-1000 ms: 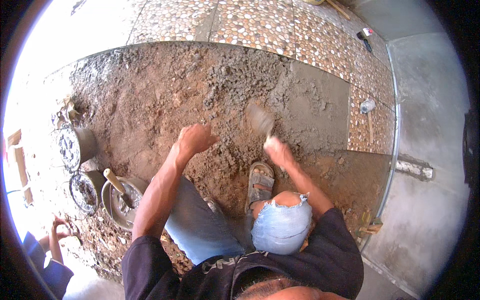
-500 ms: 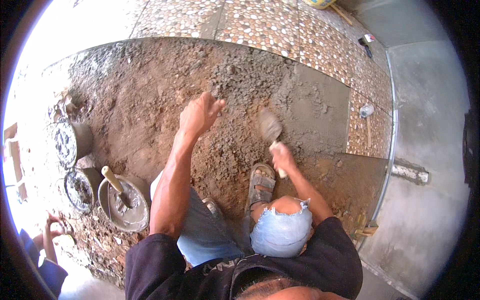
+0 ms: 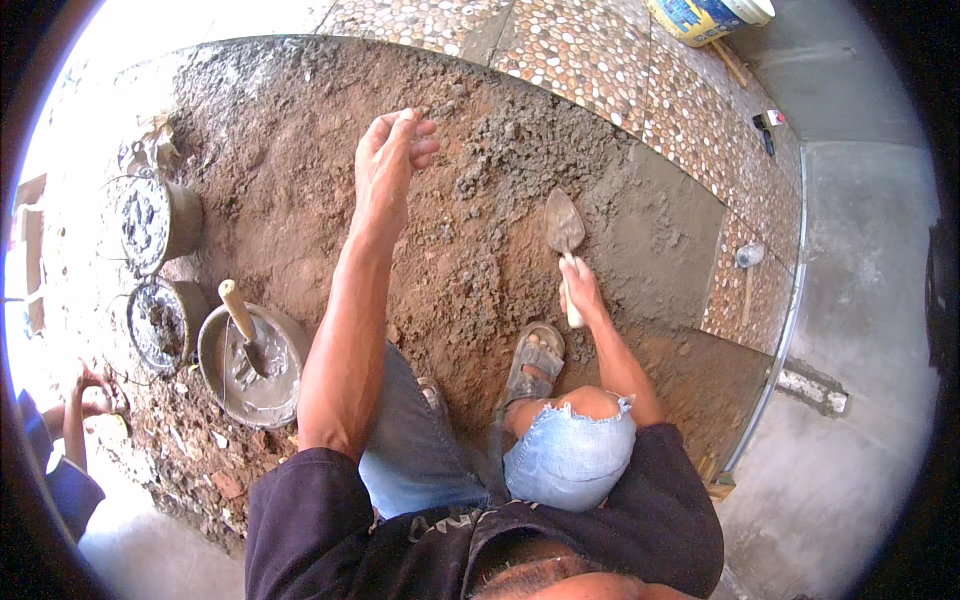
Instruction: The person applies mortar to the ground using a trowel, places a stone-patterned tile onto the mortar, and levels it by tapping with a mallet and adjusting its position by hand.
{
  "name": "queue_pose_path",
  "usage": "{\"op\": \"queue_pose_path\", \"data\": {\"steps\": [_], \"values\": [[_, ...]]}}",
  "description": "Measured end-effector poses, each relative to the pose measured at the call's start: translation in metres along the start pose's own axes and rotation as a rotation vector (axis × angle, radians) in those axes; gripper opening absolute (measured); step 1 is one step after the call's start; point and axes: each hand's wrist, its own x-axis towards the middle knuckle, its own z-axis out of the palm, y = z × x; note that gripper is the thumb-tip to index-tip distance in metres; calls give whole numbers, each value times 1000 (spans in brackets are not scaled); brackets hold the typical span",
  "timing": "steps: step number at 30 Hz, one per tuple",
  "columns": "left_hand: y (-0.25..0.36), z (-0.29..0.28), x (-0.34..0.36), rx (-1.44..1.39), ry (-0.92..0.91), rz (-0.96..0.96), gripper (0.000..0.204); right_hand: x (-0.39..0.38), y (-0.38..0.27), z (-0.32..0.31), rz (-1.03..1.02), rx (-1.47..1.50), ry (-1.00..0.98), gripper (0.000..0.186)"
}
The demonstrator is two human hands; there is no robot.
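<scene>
In the head view, the person crouches over a patch of bare brown earth (image 3: pixel 300 200) bordered at the top and right by a floor of round pebbles set in mortar (image 3: pixel 600 50). The right hand (image 3: pixel 582 290) is closed around the pale handle of a pointed steel trowel (image 3: pixel 563 225), whose grey blade rests on the ground at the edge of a smoothed slab of wet grey mortar (image 3: pixel 650 240). A loose, crumbly heap of grey mortar (image 3: pixel 510 150) lies just to the left of the blade.

The left hand (image 3: pixel 392 150) is stretched forward above the earth, empty, its fingers held loosely together and slightly curled; it hangs beside the crumbly heap, and whether it touches the ground cannot be told.

A sandalled foot (image 3: pixel 535 360) stands just below the trowel hand. At the left, a round metal pan of grey mortar (image 3: pixel 215 375) holds a second trowel with a wooden handle (image 3: pixel 240 320); two mortar-caked buckets (image 3: pixel 150 220) stand beside it. Another person's hand (image 3: pixel 90 395) shows at the lower left edge. A yellow bucket (image 3: pixel 700 15) stands on the pebble floor at the top.
</scene>
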Motion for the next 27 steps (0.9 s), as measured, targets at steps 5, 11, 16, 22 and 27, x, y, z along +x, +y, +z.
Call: {"op": "queue_pose_path", "data": {"steps": [5,11,16,22,27], "values": [[8,-8,-7,-14,-8,29,35,-39,28,57,85,-68,-265,38],[1,-1,-1,-81,-16,-8,35,-19,31,38,-240,-296,-232,32],[2,8,-10,-52,-75,2,35,4,-10,71,126,-140,-240,35],[14,-15,-9,-52,-3,32,34,-23,-16,77,-322,-610,-495,36],[21,-1,-21,-46,-43,54,33,62,-60,70,-46,-85,-177,35]]}}
